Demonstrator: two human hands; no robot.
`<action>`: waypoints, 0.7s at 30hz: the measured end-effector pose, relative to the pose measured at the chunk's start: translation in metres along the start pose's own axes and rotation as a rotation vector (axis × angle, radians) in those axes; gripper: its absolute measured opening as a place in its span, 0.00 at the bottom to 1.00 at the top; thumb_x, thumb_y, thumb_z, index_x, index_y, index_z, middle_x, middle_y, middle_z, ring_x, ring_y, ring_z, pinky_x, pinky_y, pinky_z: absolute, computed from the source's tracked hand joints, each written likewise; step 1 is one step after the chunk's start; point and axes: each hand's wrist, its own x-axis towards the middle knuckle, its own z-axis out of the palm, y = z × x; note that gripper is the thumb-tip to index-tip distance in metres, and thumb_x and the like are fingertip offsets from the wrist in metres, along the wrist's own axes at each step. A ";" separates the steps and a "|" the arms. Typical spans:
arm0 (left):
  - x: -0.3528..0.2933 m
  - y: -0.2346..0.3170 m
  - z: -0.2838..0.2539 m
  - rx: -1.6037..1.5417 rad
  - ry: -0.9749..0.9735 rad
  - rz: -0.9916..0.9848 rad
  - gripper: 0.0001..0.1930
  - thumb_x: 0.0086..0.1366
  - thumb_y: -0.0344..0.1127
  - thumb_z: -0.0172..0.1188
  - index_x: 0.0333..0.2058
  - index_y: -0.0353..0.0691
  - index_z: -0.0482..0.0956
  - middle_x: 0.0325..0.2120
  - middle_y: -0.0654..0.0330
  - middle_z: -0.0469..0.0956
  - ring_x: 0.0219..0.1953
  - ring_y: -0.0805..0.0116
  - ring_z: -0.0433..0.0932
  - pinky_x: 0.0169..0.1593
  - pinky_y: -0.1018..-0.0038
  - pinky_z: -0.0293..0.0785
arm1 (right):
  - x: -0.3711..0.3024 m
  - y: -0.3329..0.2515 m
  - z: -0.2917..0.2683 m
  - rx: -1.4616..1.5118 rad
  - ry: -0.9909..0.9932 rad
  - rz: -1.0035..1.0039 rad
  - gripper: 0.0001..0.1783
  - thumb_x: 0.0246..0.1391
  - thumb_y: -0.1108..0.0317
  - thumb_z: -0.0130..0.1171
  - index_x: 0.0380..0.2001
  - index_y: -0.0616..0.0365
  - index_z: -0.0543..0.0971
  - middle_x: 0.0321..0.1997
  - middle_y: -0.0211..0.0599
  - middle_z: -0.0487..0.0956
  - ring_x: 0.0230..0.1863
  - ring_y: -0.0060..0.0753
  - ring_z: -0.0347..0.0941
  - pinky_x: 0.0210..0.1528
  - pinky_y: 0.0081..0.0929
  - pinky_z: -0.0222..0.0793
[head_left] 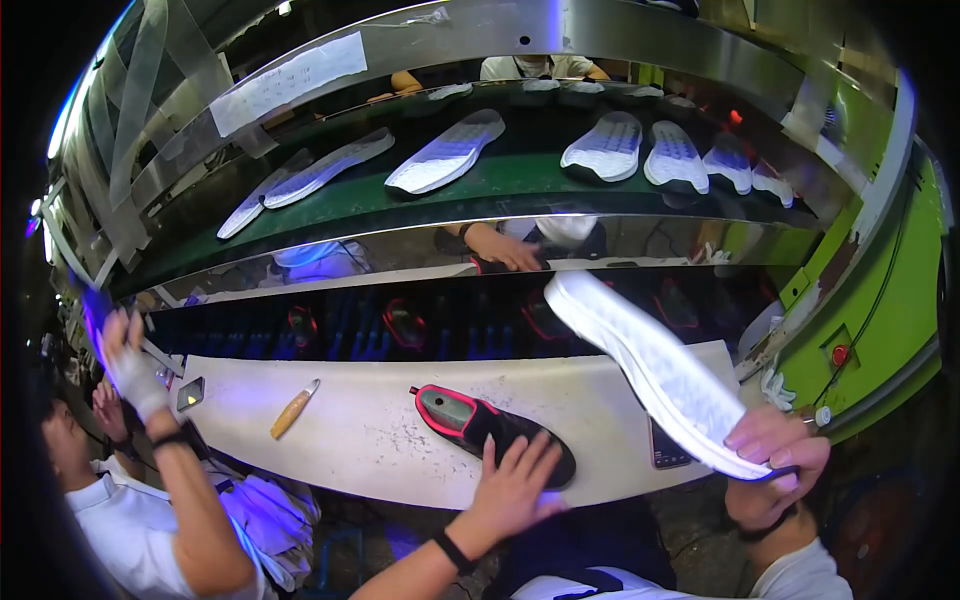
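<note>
My left hand rests with its fingers spread over the toe of a black shoe upper. The upper has a red-edged collar, and a grey-green shoe last fills its opening. It lies on its side or flat on the pale bench, heel toward the left. Raised above the bench's right part is a white shoe sole, long and slightly blurred. My right hand grips one end of this sole between thumb and fingers. The sole and the upper are apart.
The pale bench carries a wooden-handled knife and a phone. Beyond it, dark shoes ride a lower line; white soles lie on a green conveyor. Another person works at left. A green machine frame stands right.
</note>
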 end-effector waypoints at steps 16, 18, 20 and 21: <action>0.075 0.039 -0.064 -0.821 0.605 -0.193 0.32 0.62 0.66 0.61 0.36 0.37 0.82 0.28 0.59 0.84 0.33 0.61 0.82 0.62 0.52 0.63 | -0.050 -0.018 -0.019 0.139 -0.331 0.765 0.33 0.60 0.39 0.61 0.23 0.62 0.75 0.56 0.55 0.75 0.56 0.44 0.77 0.59 0.39 0.70; 0.078 0.061 -0.068 -0.925 0.510 -0.192 0.29 0.62 0.64 0.61 0.36 0.38 0.82 0.28 0.60 0.84 0.36 0.61 0.82 0.62 0.52 0.63 | -0.050 -0.018 -0.013 0.183 -0.382 0.795 0.32 0.61 0.40 0.60 0.23 0.62 0.76 0.58 0.53 0.74 0.59 0.45 0.75 0.61 0.39 0.68; 0.070 0.063 -0.079 -0.609 0.403 -0.120 0.27 0.58 0.58 0.65 0.42 0.38 0.81 0.37 0.54 0.83 0.37 0.60 0.82 0.58 0.55 0.67 | -0.053 -0.019 -0.019 0.182 -0.398 0.831 0.31 0.62 0.41 0.60 0.23 0.62 0.77 0.57 0.53 0.75 0.60 0.45 0.74 0.61 0.40 0.68; 0.066 0.066 -0.087 -0.508 0.370 -0.126 0.27 0.56 0.54 0.68 0.44 0.37 0.79 0.41 0.51 0.81 0.37 0.59 0.81 0.54 0.57 0.71 | -0.056 -0.018 -0.024 0.194 -0.408 0.848 0.29 0.60 0.43 0.63 0.24 0.63 0.78 0.57 0.53 0.75 0.57 0.44 0.75 0.59 0.37 0.68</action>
